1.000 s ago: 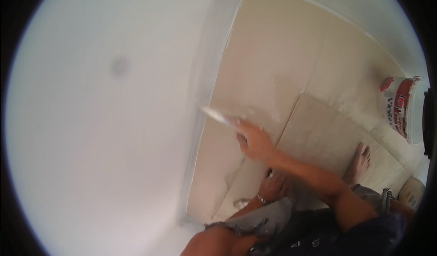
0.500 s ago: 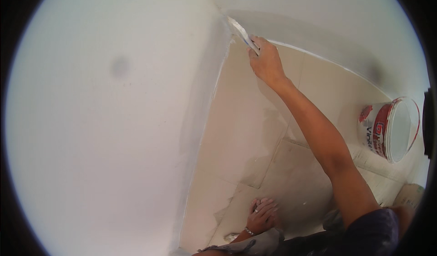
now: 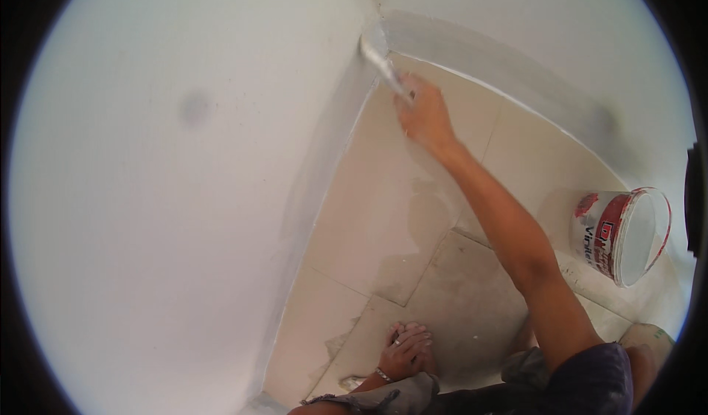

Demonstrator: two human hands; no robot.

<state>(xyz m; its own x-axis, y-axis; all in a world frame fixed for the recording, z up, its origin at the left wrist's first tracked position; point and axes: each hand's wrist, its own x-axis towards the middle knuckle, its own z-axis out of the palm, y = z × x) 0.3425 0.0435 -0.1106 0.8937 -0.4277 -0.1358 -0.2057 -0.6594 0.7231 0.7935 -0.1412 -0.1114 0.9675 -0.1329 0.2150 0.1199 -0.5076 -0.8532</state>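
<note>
My right hand (image 3: 425,112) reaches out to the far corner, its fingers closed round the handle of a paintbrush (image 3: 382,64). The white brush end touches the left wall (image 3: 184,216) low down, just beside the corner. Motion blurs both brush and hand slightly. Close to my body, my left hand (image 3: 406,350) is held low, with a ring and a bracelet on it. Its fingers are bent and pressed together; whatever lies under them is hidden.
A white and red paint bucket (image 3: 606,234) with a raised handle stands at the right by the other wall (image 3: 531,16). Tan floor tiles (image 3: 369,186) carry damp-looking patches. Greyish bands run along both wall bases. A brown object (image 3: 645,337) shows at the lower right.
The brush has swung from the corner's right side onto the left wall, with my right hand shifting slightly left and down. The view has shifted a little. My left hand keeps its pose.
</note>
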